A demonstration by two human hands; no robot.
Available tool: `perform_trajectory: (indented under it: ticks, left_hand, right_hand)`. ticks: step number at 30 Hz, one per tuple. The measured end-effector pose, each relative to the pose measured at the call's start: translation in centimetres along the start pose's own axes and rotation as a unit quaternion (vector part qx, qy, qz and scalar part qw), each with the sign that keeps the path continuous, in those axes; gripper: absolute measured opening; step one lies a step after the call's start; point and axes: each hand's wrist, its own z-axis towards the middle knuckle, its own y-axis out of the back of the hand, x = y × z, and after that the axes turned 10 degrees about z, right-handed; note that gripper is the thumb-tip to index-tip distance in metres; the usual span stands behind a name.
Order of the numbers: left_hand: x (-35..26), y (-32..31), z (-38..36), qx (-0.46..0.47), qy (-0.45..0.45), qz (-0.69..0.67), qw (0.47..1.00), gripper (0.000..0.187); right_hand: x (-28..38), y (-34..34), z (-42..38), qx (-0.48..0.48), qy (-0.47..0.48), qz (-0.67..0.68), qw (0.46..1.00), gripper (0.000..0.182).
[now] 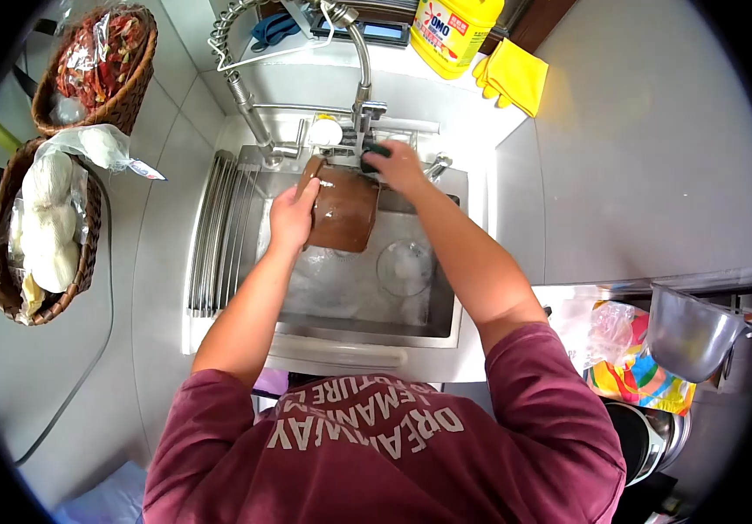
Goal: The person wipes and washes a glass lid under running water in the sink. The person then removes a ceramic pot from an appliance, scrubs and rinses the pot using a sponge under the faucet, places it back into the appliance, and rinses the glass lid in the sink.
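Over the sink [350, 336], my left hand [292, 217] grips the side of a brown, pot-like container [343, 210], thumb on its near face. White suds dot its surface, and it is tilted; its inside is hidden from me. Close to the container's upper right corner, my right hand [400, 166] is closed around a dark green scouring pad [374, 157]. Just behind that hand rises the metal faucet [363, 79]. Below, a clear round glass dish [405, 267] lies in the sudsy basin.
A metal drying rack [223, 231] covers the sink's left side. Behind stand a yellow detergent jug [453, 35] and yellow gloves [515, 77]. Two wicker baskets [88, 236] hang at left, holding dried red peppers and netted white bulbs. A metal pot [694, 332] is at right.
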Motion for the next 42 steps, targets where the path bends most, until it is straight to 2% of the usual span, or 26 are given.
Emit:
perform_trajectory:
  ticks: [2, 3, 5, 8, 9, 12, 13, 16, 17, 20, 21, 24, 25, 27, 28, 30, 31, 32, 34, 35, 36, 38, 39, 40, 41, 42]
  left_hand:
    - [0.6, 0.6, -0.3, -0.016, 0.002, 0.035, 0.999, 0.031]
    - [1.0, 0.7, -0.5, -0.023, 0.007, 0.036, 0.999, 0.031]
    - [2.0, 0.8, -0.1, -0.03, 0.006, 0.041, 0.999, 0.031]
    - [2.4, 0.6, -0.4, -0.033, 0.014, 0.042, 0.999, 0.031]
    - [2.3, 0.4, -0.5, -0.03, 0.017, 0.041, 0.999, 0.031]
    - [2.2, 0.3, -0.5, -0.031, 0.026, 0.023, 0.999, 0.03]
    - [2.1, 0.4, -0.6, -0.034, 0.024, 0.02, 0.999, 0.03]
    - [2.3, 0.8, -1.1, -0.043, 0.02, 0.013, 0.999, 0.03]
    - [2.8, 1.0, -0.9, -0.043, 0.014, 0.011, 0.999, 0.03]
    - [3.3, 1.3, -1.6, -0.051, 0.014, 0.007, 0.999, 0.034]
    - [3.4, 1.4, -1.8, -0.061, 0.015, 0.004, 0.998, 0.036]
    - [3.7, 1.1, -2.8, -0.107, 0.016, -0.006, 0.994, 0.046]
    - [3.7, 1.0, -3.2, -0.111, 0.018, -0.014, 0.994, 0.048]
    - [4.0, 1.3, -3.6, -0.13, 0.056, 0.04, 0.989, 0.053]
    - [4.2, 1.3, -3.6, -0.143, 0.037, 0.021, 0.989, 0.053]
    - [4.6, 1.1, -3.7, -0.172, 0.0, -0.016, 0.985, 0.054]
    - [4.2, 0.9, -4.1, -0.18, 0.017, -0.003, 0.983, 0.055]
    - [4.0, 0.9, -4.3, -0.195, -0.008, 0.044, 0.98, 0.054]
    - [3.5, 1.1, -4.4, -0.221, -0.062, 0.141, 0.963, 0.054]
    - [3.1, 2.2, -4.0, -0.21, -0.031, 0.119, 0.97, 0.052]
    - [3.4, 2.9, -3.2, -0.211, -0.022, 0.054, 0.976, 0.052]
    - [2.8, 2.6, -3.3, -0.219, -0.033, 0.01, 0.975, 0.052]
    - [2.1, 2.0, -3.8, -0.234, -0.053, 0.059, 0.969, 0.051]
    - [1.5, 1.4, -3.9, -0.248, -0.075, 0.103, 0.96, 0.05]
    - [2.5, 2.2, -3.6, -0.222, -0.082, 0.148, 0.96, 0.048]
    - [2.6, 2.9, -3.6, -0.22, -0.056, 0.142, 0.963, 0.047]
  right_hand:
    - [-0.5, 0.9, 0.4, -0.154, -0.085, 0.081, 0.981, 0.049]
    - [-0.8, 1.6, 0.8, -0.154, -0.036, 0.069, 0.985, 0.051]
    - [4.9, 3.4, -1.1, -0.151, 0.056, 0.045, 0.986, 0.056]
    - [8.0, 5.2, 0.2, -0.036, 0.205, -0.091, 0.974, 0.054]
    - [7.5, 5.3, 1.1, 0.004, 0.196, -0.112, 0.974, 0.044]
    - [7.8, 4.5, 0.2, 0.014, 0.207, -0.152, 0.966, 0.034]
    - [7.9, 4.0, -0.8, 0.021, 0.258, -0.154, 0.954, 0.03]
    - [8.4, 1.8, -4.1, 0.021, 0.285, -0.138, 0.948, 0.031]
    - [8.9, 1.5, -5.0, 0.054, 0.256, -0.141, 0.955, 0.033]
    - [8.8, 0.6, -7.7, 0.017, 0.254, -0.043, 0.966, 0.041]
    - [7.7, 0.2, -8.5, -0.002, 0.181, -0.019, 0.983, 0.045]
    - [3.3, -3.4, -10.7, -0.123, 0.252, -0.099, 0.955, 0.048]
    - [3.1, -5.2, -11.5, -0.045, 0.237, -0.111, 0.964, 0.046]
    - [4.0, -8.7, -13.3, -0.033, 0.322, -0.169, 0.931, 0.042]
    - [4.2, -9.6, -13.7, -0.028, 0.364, -0.197, 0.91, 0.04]
    - [3.8, -9.4, -11.2, -0.005, 0.337, -0.206, 0.919, 0.036]
    - [3.6, -9.4, -9.8, 0.008, 0.323, -0.21, 0.923, 0.034]
    - [4.4, -9.3, -8.7, 0.037, 0.205, -0.2, 0.957, 0.034]
    - [6.9, -9.3, -7.1, 0.091, -0.037, -0.167, 0.981, 0.033]
    - [6.1, -10.4, -7.9, 0.037, 0.203, -0.179, 0.962, 0.033]
    - [6.2, -11.4, -9.2, -0.008, 0.362, -0.168, 0.917, 0.029]
    - [5.5, -12.4, -8.3, -0.041, 0.413, -0.168, 0.894, 0.03]
    - [5.5, -12.4, -6.8, 0.01, 0.247, -0.165, 0.955, 0.031]
    - [6.2, -11.8, -4.5, 0.058, 0.077, -0.159, 0.983, 0.033]
    - [6.5, -11.5, -3.3, 0.105, -0.098, -0.148, 0.978, 0.034]
    - [5.9, -11.6, -3.9, 0.088, 0.049, -0.162, 0.982, 0.034]
